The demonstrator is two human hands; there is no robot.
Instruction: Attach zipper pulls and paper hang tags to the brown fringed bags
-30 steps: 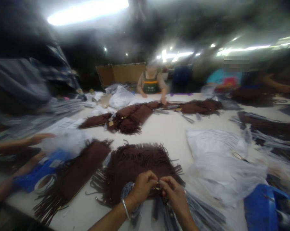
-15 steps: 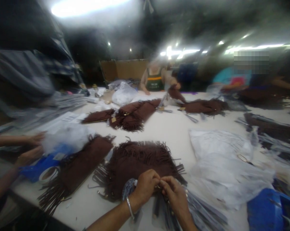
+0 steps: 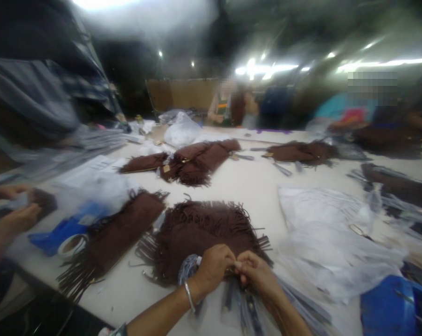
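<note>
My left hand [image 3: 216, 265], with a silver bangle at the wrist, is closed in a pinch at the near edge of a dark brown fringed bag [image 3: 197, 242]. My right hand [image 3: 258, 273] meets it, thumb and fingertips pressed together. What the fingertips hold is too small and blurred to name. A clear plastic-wrapped bundle of greyish cord or strap [image 3: 188, 269] lies against the left wrist. Beneath both hands, dark straps in clear plastic [image 3: 247, 308] run toward me.
Another brown fringed bag [image 3: 127, 233] lies to the left, beside a blue tape dispenser [image 3: 51, 238] and a tape roll [image 3: 72, 244]. More brown bags [image 3: 200, 161] sit farther back. White plastic bags [image 3: 322, 233] and a blue container [image 3: 387, 303] are at right. A co-worker's hands [image 3: 18, 217] are at left.
My hands stay pinched together; the right has turned slightly. At left, the co-worker's hands have drawn back and now hold a dark item. The far co-worker has lifted a brown piece off the table.
</note>
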